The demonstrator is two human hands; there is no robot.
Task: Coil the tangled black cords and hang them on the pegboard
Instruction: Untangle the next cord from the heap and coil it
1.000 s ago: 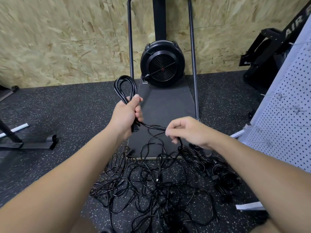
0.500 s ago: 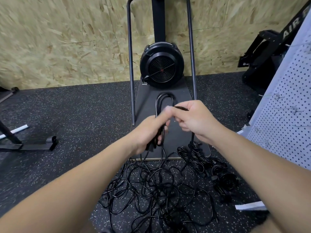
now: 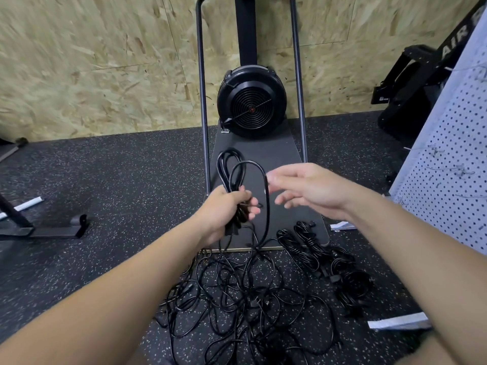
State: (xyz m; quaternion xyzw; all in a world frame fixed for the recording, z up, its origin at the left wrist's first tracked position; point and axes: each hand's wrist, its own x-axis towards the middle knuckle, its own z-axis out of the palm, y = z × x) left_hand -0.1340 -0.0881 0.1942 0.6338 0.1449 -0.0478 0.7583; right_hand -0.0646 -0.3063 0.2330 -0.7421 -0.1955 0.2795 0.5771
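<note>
**Left hand grips part-coiled cord, right hand open beside it**

Left hand (image 3: 224, 210) is closed around a bunch of black cord loops (image 3: 238, 171), fist at centre frame, above the near edge of the dark machine base plate (image 3: 284, 151). Two or three loops stand up out of the fist; the widest one arcs right and drops down past the fingers. A plug end hangs just below the fist. The loose tail runs down from the hand into the tangled cord pile (image 3: 245, 293) on the speckled rubber floor (image 3: 118, 180), near centre.

Right hand (image 3: 313, 188) is just right of the loops, fingers spread and loose, holding nothing. It is motion-blurred; fingertips are close to the wide loop, contact cannot be told.

Right of the tangle, several already bundled cords (image 3: 311, 248) lie on the floor, running from the base plate's near right corner toward the near right. A darker heap of cord sits at their near end.

White pegboard (image 3: 453, 180) leans at the right edge, a few wire hooks on it, no cords on it in view. Black fan housing (image 3: 251, 101) stands far centre against the chipboard wall (image 3: 92, 61), between two upright metal tubes.
</note>
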